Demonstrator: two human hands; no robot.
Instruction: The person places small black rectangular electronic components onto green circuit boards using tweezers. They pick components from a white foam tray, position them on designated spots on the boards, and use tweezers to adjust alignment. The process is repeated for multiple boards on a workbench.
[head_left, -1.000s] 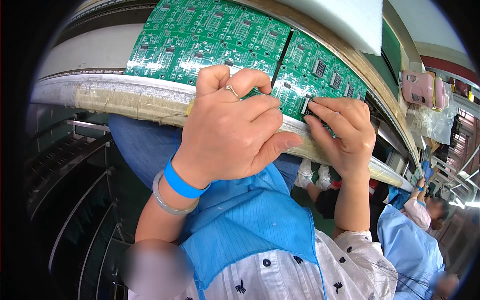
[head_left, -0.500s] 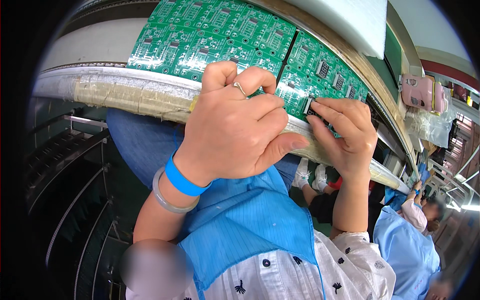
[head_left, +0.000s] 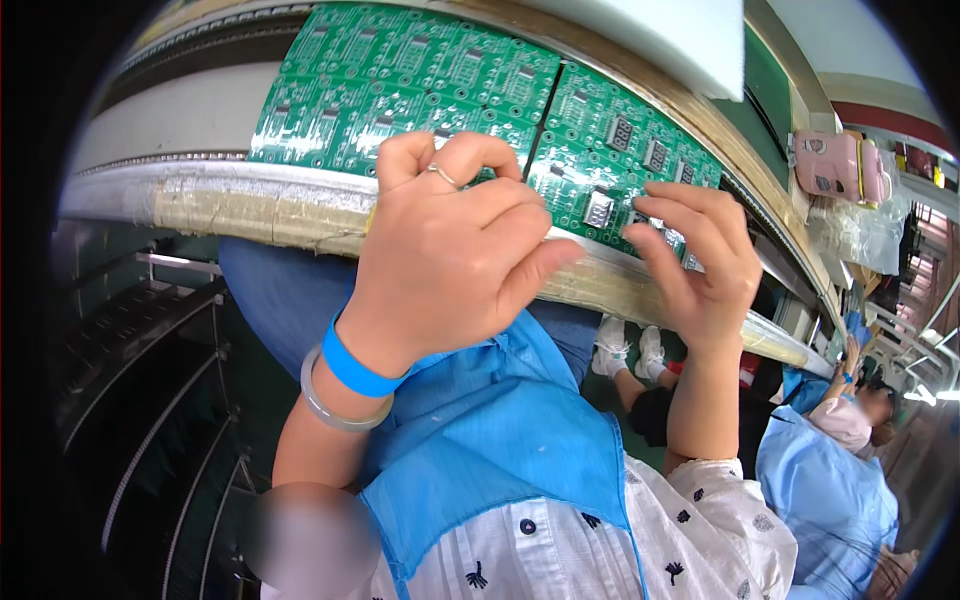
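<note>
Two green circuit board panels lie side by side: a larger left panel [head_left: 400, 80] and a right panel [head_left: 575, 130], which carries several seven-segment displays. One display [head_left: 599, 207] sits near its front edge, between my hands. My left hand [head_left: 450, 240], with a ring and blue wristband, is curled closed above the near edge of the boards; whatever its fingers hold is hidden. My right hand [head_left: 705, 250] hovers over the right panel's near right part. Its thumb and fingers are apart, close to another display [head_left: 640, 217] partly hidden by the fingertips.
A taped rail [head_left: 270, 210] runs along the conveyor's near side, with a wooden edge [head_left: 690, 95] behind. White foam [head_left: 660, 40] stands beyond. A pink bag [head_left: 840, 165] is at the far right. Dark rack shelves [head_left: 150, 370] stand at left; a co-worker in blue [head_left: 820, 490] sits at right.
My right hand has let go of the display near the front edge and moved slightly right, fingers parting. The boards appear shifted left and down in view. My left hand stays curled.
</note>
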